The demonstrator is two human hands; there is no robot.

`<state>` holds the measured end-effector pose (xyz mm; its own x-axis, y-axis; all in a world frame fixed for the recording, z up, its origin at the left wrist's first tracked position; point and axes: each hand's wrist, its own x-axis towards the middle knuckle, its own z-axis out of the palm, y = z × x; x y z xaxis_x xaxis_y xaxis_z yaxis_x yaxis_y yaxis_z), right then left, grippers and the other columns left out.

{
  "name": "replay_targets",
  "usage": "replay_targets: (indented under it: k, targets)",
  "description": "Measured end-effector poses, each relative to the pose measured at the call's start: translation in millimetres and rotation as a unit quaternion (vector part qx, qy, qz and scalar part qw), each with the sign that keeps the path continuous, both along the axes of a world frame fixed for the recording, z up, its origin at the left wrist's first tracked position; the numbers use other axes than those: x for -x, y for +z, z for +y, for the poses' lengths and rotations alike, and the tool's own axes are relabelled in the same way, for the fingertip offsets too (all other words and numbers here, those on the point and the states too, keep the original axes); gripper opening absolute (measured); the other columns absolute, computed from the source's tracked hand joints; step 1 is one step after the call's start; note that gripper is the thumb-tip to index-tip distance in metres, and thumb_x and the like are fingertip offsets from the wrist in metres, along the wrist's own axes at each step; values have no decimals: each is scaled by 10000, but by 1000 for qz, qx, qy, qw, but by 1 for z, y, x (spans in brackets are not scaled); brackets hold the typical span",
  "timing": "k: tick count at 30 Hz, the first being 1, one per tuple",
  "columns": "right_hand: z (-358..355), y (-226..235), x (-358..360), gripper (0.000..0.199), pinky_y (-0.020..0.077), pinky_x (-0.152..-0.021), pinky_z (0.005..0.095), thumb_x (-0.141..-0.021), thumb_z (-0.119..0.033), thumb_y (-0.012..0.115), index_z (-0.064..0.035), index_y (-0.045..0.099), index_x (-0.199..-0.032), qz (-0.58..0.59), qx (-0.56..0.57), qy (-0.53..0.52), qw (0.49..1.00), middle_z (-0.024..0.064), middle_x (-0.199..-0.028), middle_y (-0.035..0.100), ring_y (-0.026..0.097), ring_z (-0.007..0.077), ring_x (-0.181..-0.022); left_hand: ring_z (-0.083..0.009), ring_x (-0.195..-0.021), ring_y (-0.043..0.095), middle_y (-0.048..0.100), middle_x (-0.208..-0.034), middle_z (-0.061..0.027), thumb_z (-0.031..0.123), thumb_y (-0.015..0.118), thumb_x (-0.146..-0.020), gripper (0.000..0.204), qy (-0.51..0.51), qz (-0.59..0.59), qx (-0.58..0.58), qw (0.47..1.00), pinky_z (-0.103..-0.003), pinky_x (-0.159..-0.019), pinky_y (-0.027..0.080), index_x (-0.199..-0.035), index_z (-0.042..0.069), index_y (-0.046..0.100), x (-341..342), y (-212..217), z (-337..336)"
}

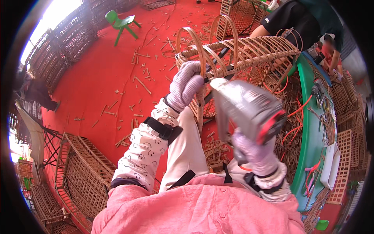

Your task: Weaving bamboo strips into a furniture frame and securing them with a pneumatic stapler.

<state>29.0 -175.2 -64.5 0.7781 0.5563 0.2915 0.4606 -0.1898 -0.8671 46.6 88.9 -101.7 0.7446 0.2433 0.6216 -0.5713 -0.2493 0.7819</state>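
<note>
A woven rattan basket (269, 50) with tall looped handles (233, 33) lies in front of me, reaching away to the right. My left hand (184, 86), in a pale mauve knit glove, is closed on the basket's near left rim, beside a handle's foot. In my right hand (255, 152), also gloved, is a grey and red nail gun or stapler (249, 107), blurred by motion. Its nose points at the rim close to my left fingers; whether it touches cannot be made out. My right fingers wrap around its grip, partly hidden beneath the tool's body.
A green table (303, 128) curves along my right, bearing a white tray (331, 165), tools and an orange hose (300, 111). Wood scraps (142, 85) litter the red floor. A large wicker basket (83, 167) stands lower left, a green chair (121, 23) farther off. People work at upper right.
</note>
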Motion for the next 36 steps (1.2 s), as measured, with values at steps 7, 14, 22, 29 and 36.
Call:
replay_targets:
  k: [7,14,22,29,36]
  targets:
    - [-111,87,-66,290,471,-617,283,-779,-118,659,-45,575,-1047,93,113,-229,962,22,-790,605,556,108,-656,-322,-1005,523,559,-1041,-141,204,831,-576,644,79,-71,-228,968,-394,-862,449,-1133,50,547,15,7,-7]
    - [-266,18,-172,660,422,-934,413,-669,-195,662,11,423,-1248,-98,556,-422,709,267,-1182,532,531,391,-1084,-305,-987,532,599,-994,-87,234,782,-676,489,73,-75,-326,939,-385,-854,453,-1102,83,596,26,16,-28]
    - [-343,-41,-195,735,406,-957,412,-753,-366,664,63,353,-1262,43,609,-445,655,275,-1204,511,500,381,-1138,-300,-847,572,614,-838,-69,214,778,-687,431,44,-60,-320,945,-371,-778,469,-1056,64,615,32,19,-41]
    - [-307,-15,-204,699,416,-935,409,-780,-453,621,40,409,-1227,22,710,-403,577,247,-1179,545,541,352,-1100,-322,-845,571,608,-834,-86,164,742,-720,336,44,-38,-311,948,-389,-787,463,-1002,43,603,36,22,-52]
    - [-136,9,-120,360,474,-804,397,-760,-222,685,-42,568,-1048,-336,238,-113,904,157,-1002,600,582,339,-909,-294,-1103,509,585,-1043,-76,390,725,-714,475,141,43,-364,920,-449,-950,380,-1044,77,589,55,30,-73]
